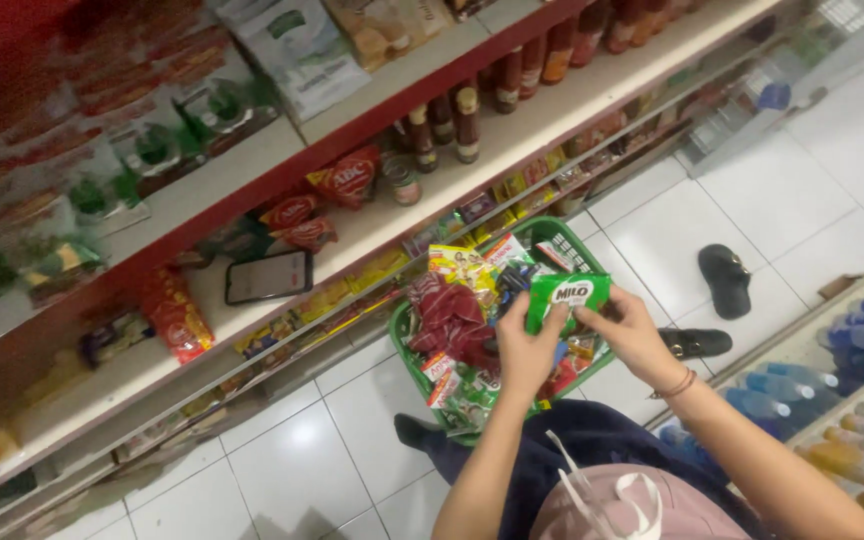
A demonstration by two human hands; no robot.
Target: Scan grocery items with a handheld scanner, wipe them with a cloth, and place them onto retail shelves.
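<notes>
Basket [404,330] on lap, packets inside, sachet [567,296] above them between both hands. Phone [268,276] on shelf [372,230] left of basket. Sandals [725,280] on floor, right.

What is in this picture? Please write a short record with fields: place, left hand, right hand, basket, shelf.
place: shop aisle, white tiled floor
left hand: left hand grips the green sachet from below
right hand: right hand pinches the sachet's right edge
basket: green basket on the floor, full of packets
shelf: phone lying flat, sauce bottles behind
</notes>
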